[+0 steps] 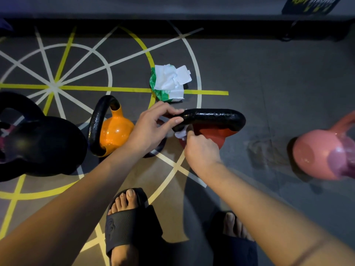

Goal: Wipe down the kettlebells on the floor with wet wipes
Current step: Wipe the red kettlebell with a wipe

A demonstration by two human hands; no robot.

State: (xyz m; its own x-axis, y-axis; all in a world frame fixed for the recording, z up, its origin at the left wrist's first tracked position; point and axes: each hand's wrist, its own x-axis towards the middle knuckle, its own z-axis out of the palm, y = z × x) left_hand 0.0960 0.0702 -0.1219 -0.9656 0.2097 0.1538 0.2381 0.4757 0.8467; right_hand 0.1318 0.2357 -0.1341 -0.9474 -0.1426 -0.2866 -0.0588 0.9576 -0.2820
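Red kettlebell (213,117) sits on the floor (269,73) mid-frame, body largely hidden by its black handle and both hands. Left hand (151,127) fingers pinch the handle end; right hand (200,148) fingers grip a crumpled wipe (180,134), mostly hidden, against it. Pink kettlebell (317,156) cut off right, black kettlebell (48,143) left.

The wipes pack (169,83) lies on the floor (269,83) just behind the middle kettlebell (211,119).

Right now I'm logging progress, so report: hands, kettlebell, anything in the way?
Left hand grips red kettlebell by its handle. Right hand pinches wet wipe against the handle's base. Orange kettlebell close alongside, wipes pack behind, neither blocking.
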